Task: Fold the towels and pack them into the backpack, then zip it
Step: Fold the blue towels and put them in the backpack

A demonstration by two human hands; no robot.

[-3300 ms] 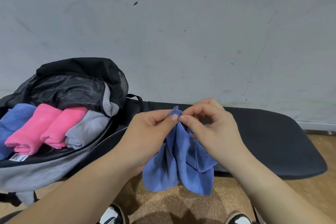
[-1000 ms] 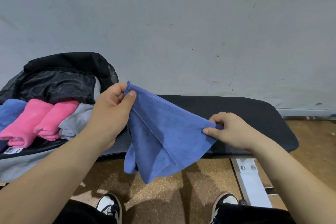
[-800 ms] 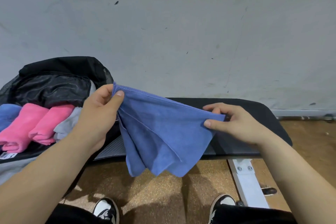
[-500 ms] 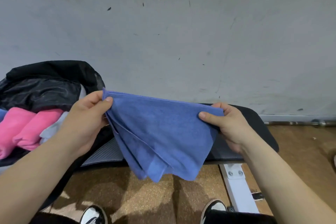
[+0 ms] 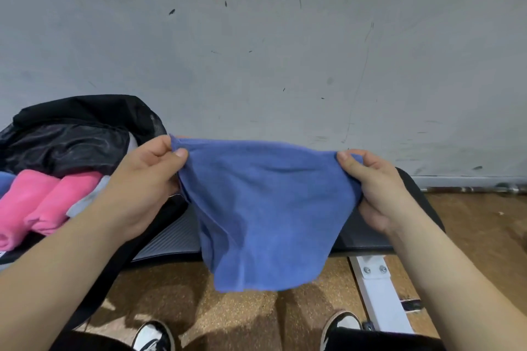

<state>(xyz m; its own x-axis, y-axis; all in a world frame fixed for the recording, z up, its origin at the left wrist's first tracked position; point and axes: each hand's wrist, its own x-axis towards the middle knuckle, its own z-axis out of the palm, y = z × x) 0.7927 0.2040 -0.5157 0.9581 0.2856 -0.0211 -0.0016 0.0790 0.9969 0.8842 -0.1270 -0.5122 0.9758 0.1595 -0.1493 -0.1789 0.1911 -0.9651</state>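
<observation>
While the blue towel (image 5: 265, 214) hangs just right of the open backpack (image 5: 71, 134), head view: left hand (image 5: 142, 188) pinches the top corner nearest the backpack, right hand (image 5: 376, 188) pinches the far corner, thumbs in front. The long axis runs level from hand to hand and the rest droops. The left hand is nearer, so the next fold likely closes backpack-ward.

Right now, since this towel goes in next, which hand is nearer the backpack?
Left. The left hand pinches a corner of the blue towel right beside the open backpack; the right hand pinches the opposite corner, on the towel's far side, over the bench.
</observation>
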